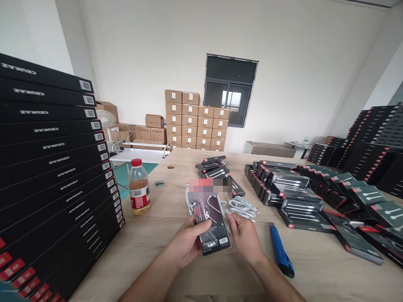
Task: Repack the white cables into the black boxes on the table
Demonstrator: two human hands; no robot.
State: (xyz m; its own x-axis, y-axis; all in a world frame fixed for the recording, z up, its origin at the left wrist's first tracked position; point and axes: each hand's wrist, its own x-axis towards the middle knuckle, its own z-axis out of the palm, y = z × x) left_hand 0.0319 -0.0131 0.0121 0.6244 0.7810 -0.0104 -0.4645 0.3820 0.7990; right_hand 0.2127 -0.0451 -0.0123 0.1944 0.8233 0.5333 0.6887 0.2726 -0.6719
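My left hand (190, 235) is closed round a dark cable package (215, 237) with a printed back and a barcode label, its thumb across the front. Shiny clear plastic (224, 208) shows along the package's right edge, and my right hand (244, 235) pinches it there. The upper end of the package is blurred out by a mosaic. Just beyond my right hand lies a bundle of white cables (244, 208). More white cable peeks out behind the package on the left. A blue utility knife (280, 249) rests on the table to the right of my right hand.
Loose black cable boxes (217, 173) lie beyond my hands. Rows of similar boxes (296, 191) cover the right side. A tall stack of black cartons (56, 167) borders the left, beside a red-capped bottle (139, 188) and a tape roll (159, 184).
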